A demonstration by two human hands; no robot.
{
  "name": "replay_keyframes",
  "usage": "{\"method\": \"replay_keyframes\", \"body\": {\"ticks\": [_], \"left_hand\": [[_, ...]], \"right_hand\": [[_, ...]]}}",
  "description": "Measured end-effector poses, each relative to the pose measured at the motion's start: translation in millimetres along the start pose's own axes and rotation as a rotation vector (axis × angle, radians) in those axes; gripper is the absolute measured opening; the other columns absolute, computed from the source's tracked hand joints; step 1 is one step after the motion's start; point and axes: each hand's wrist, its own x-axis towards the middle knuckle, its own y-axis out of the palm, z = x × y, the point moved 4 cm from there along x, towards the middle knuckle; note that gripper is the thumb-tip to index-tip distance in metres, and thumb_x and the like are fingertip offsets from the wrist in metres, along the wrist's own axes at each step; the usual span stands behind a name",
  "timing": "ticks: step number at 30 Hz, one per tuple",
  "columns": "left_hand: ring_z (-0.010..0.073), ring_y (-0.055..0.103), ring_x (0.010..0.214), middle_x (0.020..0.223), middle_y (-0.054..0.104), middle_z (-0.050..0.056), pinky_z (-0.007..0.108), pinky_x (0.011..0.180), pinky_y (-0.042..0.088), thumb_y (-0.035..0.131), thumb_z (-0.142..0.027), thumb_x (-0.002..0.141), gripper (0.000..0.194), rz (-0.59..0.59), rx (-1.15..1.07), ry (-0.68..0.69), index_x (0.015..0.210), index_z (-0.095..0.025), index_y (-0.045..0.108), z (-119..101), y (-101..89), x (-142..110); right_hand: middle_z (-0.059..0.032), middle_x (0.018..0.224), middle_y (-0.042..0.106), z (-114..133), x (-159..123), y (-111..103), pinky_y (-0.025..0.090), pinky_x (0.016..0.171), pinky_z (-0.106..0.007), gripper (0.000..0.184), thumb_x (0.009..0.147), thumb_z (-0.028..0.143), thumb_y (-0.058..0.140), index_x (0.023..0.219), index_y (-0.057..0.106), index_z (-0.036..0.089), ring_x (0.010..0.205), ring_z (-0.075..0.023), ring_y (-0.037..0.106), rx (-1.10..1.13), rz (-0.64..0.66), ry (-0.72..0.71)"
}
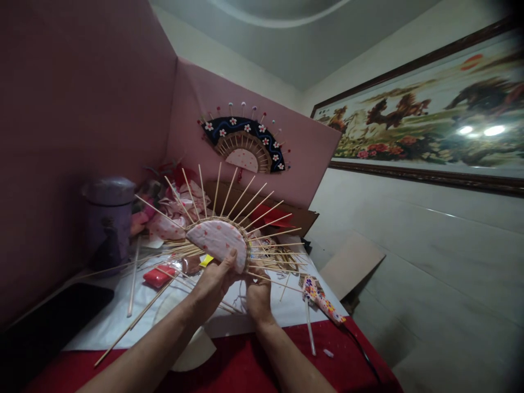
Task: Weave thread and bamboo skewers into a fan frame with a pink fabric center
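Observation:
A half-round fan frame [215,240], faced with pale pink patterned cloth, is held up over the table. Thin wooden sticks [256,208] spread outward from its curved, brown-edged rim. My left hand [221,273] grips the lower edge, its thumb pressed on the cloth and its other fingers hidden behind. At the lower right end of the rim, my right hand [258,292] is closed on the frame near the lowest sticks; its fingertips are partly hidden. Below and to the right lies a glue gun [323,303] with a flowered cover, a clear glue stick [310,327] beside it.
A finished-looking dark flowered fan [245,131] hangs on the pink board. Loose sticks [133,322], a red packet [159,276] and a phone-like black slab [61,314] lie on the left. Bunched pink cloth [167,218] and a purple canister [108,224] stand behind.

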Motion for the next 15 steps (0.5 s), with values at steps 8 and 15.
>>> {"method": "replay_keyframes", "body": {"ticks": [8, 15], "left_hand": [[0.0216, 0.065, 0.079, 0.085, 0.069, 0.009, 0.034, 0.07, 0.054, 0.072, -0.029, 0.071, 0.028, -0.082, 0.07, 0.1, 0.091, -0.011, 0.063, 5, -5.6, 16], [0.0214, 0.064, 0.075, 0.077, 0.07, 0.007, 0.028, 0.067, 0.049, 0.073, -0.031, 0.067, 0.027, -0.092, 0.269, 0.178, 0.086, -0.013, 0.067, -2, 6.8, 32]], "right_hand": [[-0.0085, 0.089, 0.069, -3, -3, -4, 0.047, 0.08, -0.034, 0.017, 0.072, 0.022, 0.051, 0.084, 0.063, 0.019, 0.085, -0.0217, 0.062, -0.172, -0.102, 0.013], [-0.0047, 0.072, 0.063, 16, -8, -9, 0.046, 0.067, -0.032, 0.004, 0.074, 0.024, 0.053, 0.075, 0.053, 0.02, 0.068, -0.0195, 0.058, -0.298, -0.16, -0.022]]}}
